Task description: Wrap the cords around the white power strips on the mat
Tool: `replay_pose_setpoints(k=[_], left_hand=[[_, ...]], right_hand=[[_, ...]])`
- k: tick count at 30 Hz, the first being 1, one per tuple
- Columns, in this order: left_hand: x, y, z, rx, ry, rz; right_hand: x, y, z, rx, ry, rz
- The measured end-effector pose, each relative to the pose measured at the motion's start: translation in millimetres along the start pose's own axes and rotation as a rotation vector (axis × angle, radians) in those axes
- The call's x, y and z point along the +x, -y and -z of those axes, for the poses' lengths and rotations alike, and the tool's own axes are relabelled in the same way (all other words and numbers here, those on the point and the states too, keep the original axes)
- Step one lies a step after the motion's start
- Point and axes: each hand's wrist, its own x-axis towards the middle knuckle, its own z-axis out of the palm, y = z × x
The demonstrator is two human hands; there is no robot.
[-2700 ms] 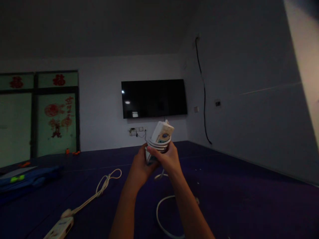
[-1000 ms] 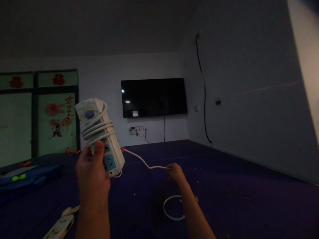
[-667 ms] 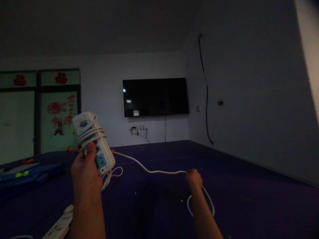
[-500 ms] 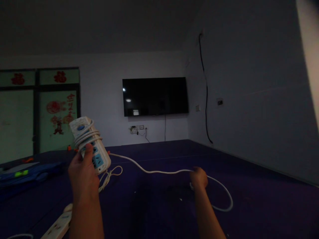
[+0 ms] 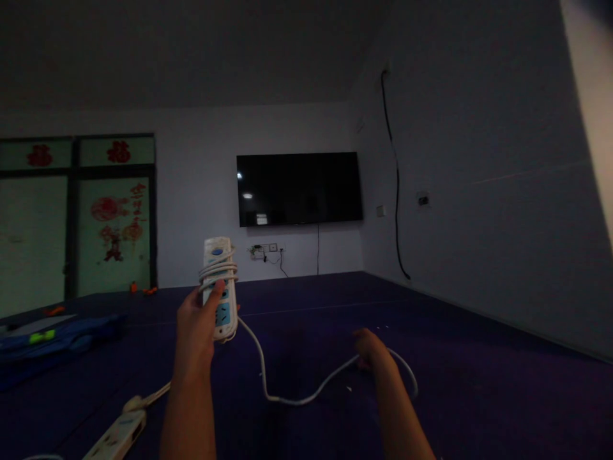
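Observation:
My left hand (image 5: 198, 319) grips a white power strip (image 5: 223, 314) with blue sockets, held nearly upright above the purple surface. Several turns of its white cord (image 5: 287, 401) are wound round the strip's upper half. From the strip's lower end the cord sags down, then runs up to my right hand (image 5: 371, 350), whose fingers are closed on it. Past that hand the cord curves in a loop to the right. A second white power strip (image 5: 117, 436) lies at the lower left, partly cut off by the frame edge.
The purple surface (image 5: 469, 383) reaches to the walls. Blue cloth (image 5: 71, 342) with a bright yellow-green item lies at the left, near small orange objects (image 5: 151, 291). A television (image 5: 299, 190) hangs on the far wall, and a black cable (image 5: 397, 191) runs down the right wall.
My left hand has moved right and turned the power strip more upright. My right hand has shifted slightly left and lower. The cord between them now sags deeper, and its right-hand loop is smaller.

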Motion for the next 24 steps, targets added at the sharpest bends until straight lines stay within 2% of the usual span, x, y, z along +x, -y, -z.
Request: replay_pose_setpoints(k=[3, 5, 10, 14, 17, 20, 24], left_hand=[[-4.5, 3.9, -9.5, 0.024, 0.068, 0.019], [-7.9, 6.0, -15.8, 0.029, 0.110, 0.013], [-17.5, 7.3, -28.5, 0.052, 0.247, -0.004], [-26.8, 5.5, -37.1, 0.114, 0.388, -0.054], [-33.2, 7.4, -45.5, 0.160, 0.531, -0.137], [-39.8, 13.0, -55.7, 0.169, 0.664, -0.202], [-48.2, 20.0, -67.1, 0.162, 0.717, -0.209]], right_hand=[[-8.5, 15.2, 7.5, 0.053, 0.033, 0.045], [-15.9, 30.9, 15.4, 0.111, 0.010, 0.126], [-50.1, 85.0, 32.0, 0.347, -0.073, 0.430], [-90.2, 120.2, 33.3, 0.551, -0.046, 0.634], [-112.8, 132.8, 31.1, 0.825, 0.099, 0.748], [-124.5, 135.6, 32.5, 0.970, 0.203, 0.783], [-131.9, 133.1, 40.6, 1.073, 0.251, 0.787]])
